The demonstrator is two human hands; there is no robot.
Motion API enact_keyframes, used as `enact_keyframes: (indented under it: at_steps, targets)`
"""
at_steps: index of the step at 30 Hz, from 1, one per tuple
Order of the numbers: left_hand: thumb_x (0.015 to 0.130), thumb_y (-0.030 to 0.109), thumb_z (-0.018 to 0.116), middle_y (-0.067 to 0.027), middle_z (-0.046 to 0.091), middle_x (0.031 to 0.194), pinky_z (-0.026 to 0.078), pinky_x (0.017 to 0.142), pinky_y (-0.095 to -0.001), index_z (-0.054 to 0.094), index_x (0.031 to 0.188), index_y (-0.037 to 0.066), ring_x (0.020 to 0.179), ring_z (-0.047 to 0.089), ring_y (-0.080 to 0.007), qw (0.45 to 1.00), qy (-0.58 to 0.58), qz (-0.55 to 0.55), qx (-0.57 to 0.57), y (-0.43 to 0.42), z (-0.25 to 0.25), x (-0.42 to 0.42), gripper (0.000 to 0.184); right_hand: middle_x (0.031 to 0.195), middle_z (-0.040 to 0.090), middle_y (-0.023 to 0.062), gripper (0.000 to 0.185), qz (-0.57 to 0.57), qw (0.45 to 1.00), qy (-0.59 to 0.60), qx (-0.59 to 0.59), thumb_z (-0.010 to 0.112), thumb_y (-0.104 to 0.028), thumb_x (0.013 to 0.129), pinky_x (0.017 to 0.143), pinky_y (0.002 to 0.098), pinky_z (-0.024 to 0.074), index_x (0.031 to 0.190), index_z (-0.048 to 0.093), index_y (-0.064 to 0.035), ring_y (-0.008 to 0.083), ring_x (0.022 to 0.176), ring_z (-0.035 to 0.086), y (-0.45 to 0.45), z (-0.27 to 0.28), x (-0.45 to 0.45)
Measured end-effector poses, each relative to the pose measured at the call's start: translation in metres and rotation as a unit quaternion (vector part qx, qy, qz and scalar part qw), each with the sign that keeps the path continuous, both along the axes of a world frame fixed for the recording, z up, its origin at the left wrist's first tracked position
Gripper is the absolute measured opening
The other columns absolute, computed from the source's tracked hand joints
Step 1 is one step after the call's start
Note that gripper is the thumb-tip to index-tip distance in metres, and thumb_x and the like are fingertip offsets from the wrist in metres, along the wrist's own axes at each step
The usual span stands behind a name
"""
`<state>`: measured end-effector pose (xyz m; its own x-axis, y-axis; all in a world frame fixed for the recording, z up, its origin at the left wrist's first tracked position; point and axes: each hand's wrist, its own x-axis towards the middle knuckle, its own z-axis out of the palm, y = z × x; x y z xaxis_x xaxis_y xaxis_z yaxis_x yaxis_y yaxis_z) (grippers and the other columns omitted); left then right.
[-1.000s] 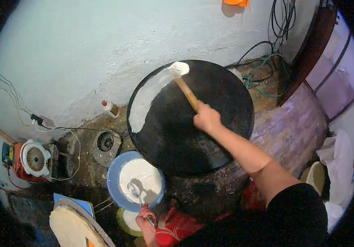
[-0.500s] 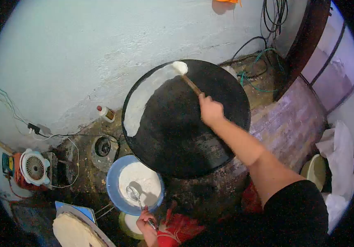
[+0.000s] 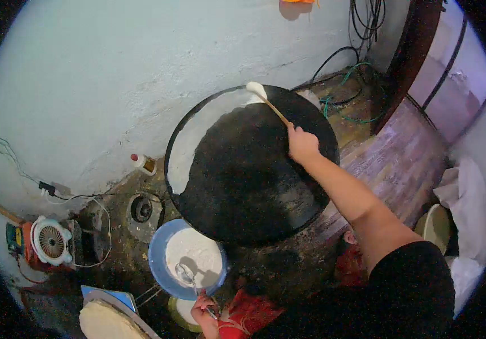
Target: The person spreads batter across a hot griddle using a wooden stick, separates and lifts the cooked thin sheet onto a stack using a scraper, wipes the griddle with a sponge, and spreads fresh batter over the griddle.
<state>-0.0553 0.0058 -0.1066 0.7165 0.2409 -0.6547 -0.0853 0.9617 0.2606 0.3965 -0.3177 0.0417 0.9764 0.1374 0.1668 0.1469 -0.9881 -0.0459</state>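
My right hand is wrapped round the wooden handle of a batter spreader. A white lump of batter covers the spreader's head at the far edge of a large round black griddle. A pale curved band of batter coats the griddle's left and far rim. Low in the view, my left hand grips a metal ladle, its bowl over the white batter in a blue basin. The basin stands beside the griddle's near left edge.
Flatbreads lie stacked at the lower left, near a second bowl with white contents. A small fan, a round metal fitting and a bottle are on the left. Cables hang at the back right.
My right hand has moved the spreader rightward along the griddle's far rim, and the batter band has grown longer there. My left hand still holds the ladle over the basin.
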Motion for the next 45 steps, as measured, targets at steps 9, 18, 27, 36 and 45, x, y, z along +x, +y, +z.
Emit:
enact_keyframes:
  at_steps: [9, 18, 27, 36, 45]
  targets:
    - [0.068, -0.008, 0.04, -0.0017, 0.043, 0.06, 0.041, 0.046, -0.0222, 0.043, 0.101, -0.008, 0.045, 0.04, -0.0119, 0.995, 0.038, 0.082, -0.039, -0.007, 0.037, 0.011, 0.033, 0.078, 0.06, 0.0107, 0.028, 0.109, 0.896, 0.046, 0.428, 0.041, -0.01, 0.084, 0.069, 0.0308, 0.0447, 0.111, 0.049, -0.0052, 0.0226, 0.075, 0.058, -0.082, -0.018, -0.013]
    - [0.08, 0.001, 0.036, -0.0012, 0.04, 0.056, 0.036, 0.04, -0.0207, 0.043, 0.104, -0.009, 0.044, 0.039, -0.0103, 0.987, 0.019, 0.129, -0.097, -0.007, 0.103, 0.001, 0.027, 0.063, 0.054, 0.0024, 0.035, -0.046, 0.81, 0.272, 0.517, 0.035, -0.013, 0.087, 0.031, 0.0241, 0.0288, 0.121, 0.045, -0.0167, 0.0088, 0.035, 0.034, -0.068, -0.003, 0.046]
    - [0.081, 0.003, 0.035, -0.0015, 0.04, 0.056, 0.035, 0.039, -0.0211, 0.043, 0.104, -0.009, 0.044, 0.038, -0.0103, 0.982, -0.022, 0.127, -0.138, -0.04, 0.158, 0.011, 0.027, 0.063, 0.052, 0.0025, 0.031, -0.047, 0.798, 0.317, 0.511, 0.039, -0.016, 0.087, 0.033, 0.0251, 0.0301, 0.115, 0.051, -0.0159, 0.0091, 0.038, 0.036, -0.05, 0.01, 0.037]
    - [0.081, 0.003, 0.035, -0.0027, 0.041, 0.057, 0.034, 0.038, -0.0209, 0.044, 0.102, -0.01, 0.043, 0.038, -0.0105, 0.981, -0.028, 0.131, -0.144, -0.074, 0.194, 0.033, 0.027, 0.091, 0.062, 0.0075, 0.028, -0.001, 0.885, 0.255, 0.389, 0.046, -0.02, 0.081, 0.069, 0.0302, 0.0451, 0.107, 0.058, -0.0188, 0.0192, 0.078, 0.059, -0.016, 0.002, 0.022]
    - [0.08, 0.006, 0.039, -0.0074, 0.047, 0.069, 0.036, 0.042, -0.0218, 0.041, 0.105, -0.011, 0.049, 0.041, -0.0112, 0.99, -0.013, 0.106, -0.088, -0.071, 0.173, 0.024, 0.031, 0.102, 0.057, 0.0101, 0.034, -0.03, 0.924, 0.153, 0.349, 0.042, -0.02, 0.079, 0.08, 0.0367, 0.0427, 0.111, 0.053, -0.0218, 0.0274, 0.093, 0.055, -0.045, -0.035, 0.003]
